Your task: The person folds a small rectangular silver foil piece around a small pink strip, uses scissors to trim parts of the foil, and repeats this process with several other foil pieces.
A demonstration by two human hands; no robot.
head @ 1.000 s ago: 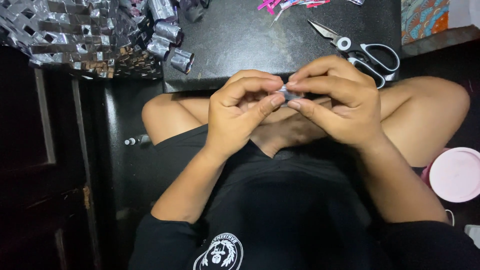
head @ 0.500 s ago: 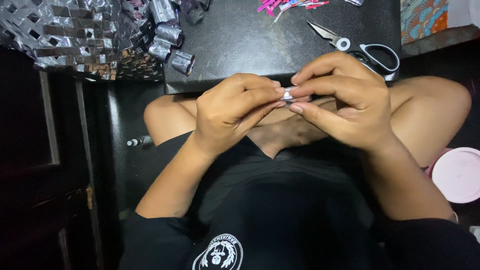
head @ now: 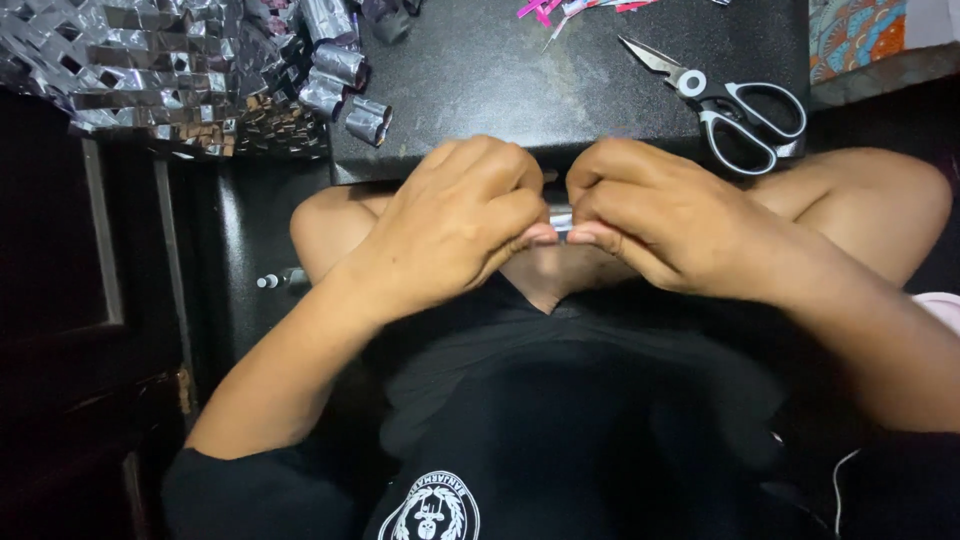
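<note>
A small silver foil piece [head: 560, 217] sits pinched between both hands, just in front of the dark slab's [head: 560, 90] near edge, above the lap. The left hand [head: 455, 225] curls tight, fingertips pressed on the piece; the right hand [head: 665, 220] closes on its other end likewise. Scissors [head: 735, 100] lie on the slab beyond the right hand. Foil rolls [head: 345, 85] and a woven foil mat [head: 150, 70] lie to the left.

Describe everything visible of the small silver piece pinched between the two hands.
The silver piece is tiny and shiny, foil-like, mostly hidden. Only a short pale strip shows in the gap between the left hand and right hand, whose fingertips pinch it from both sides. It is held in the air above the lap, just in front of the dark board. Its full shape cannot be told.
</note>
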